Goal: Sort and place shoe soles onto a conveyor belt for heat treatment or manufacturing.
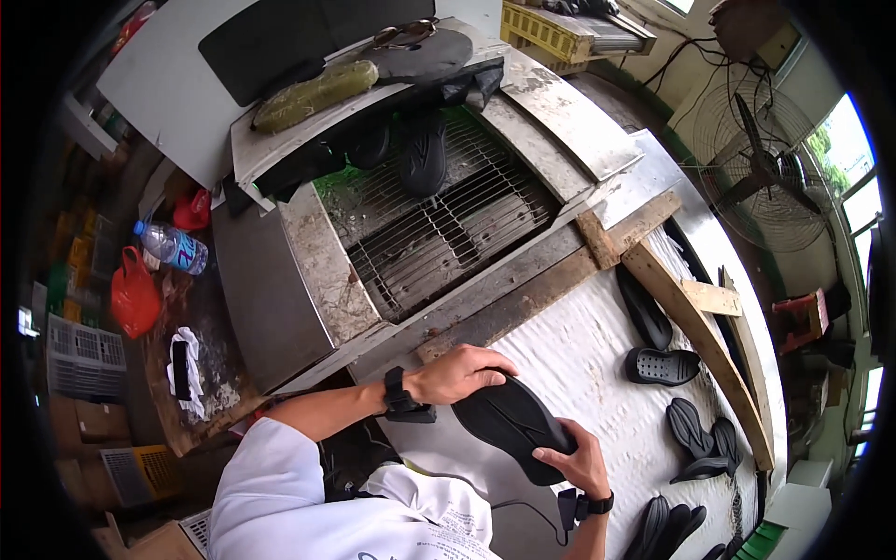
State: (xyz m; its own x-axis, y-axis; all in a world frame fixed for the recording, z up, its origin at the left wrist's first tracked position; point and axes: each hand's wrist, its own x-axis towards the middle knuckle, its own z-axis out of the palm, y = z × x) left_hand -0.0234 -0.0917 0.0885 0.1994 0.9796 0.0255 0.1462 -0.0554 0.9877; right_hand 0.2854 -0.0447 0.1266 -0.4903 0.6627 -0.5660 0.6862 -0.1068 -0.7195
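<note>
A black shoe sole is held between my two hands above the white-covered table. My left hand grips its upper left end, thumb on the face towards me. At the lower right end, my right hand has its fingers round the edge and its thumb on top. Several more black soles lie along the table's right side, among them a dotted one and a heap near the lower edge. Beyond, one sole rests on the wire mesh belt at the machine's opening, with another darker one beside it.
Wooden bars border the table's right side. A large caged fan stands at far right. Left of the machine are a water bottle, a red bag and a white cloth with a dark item. A wrapped roll lies atop the machine.
</note>
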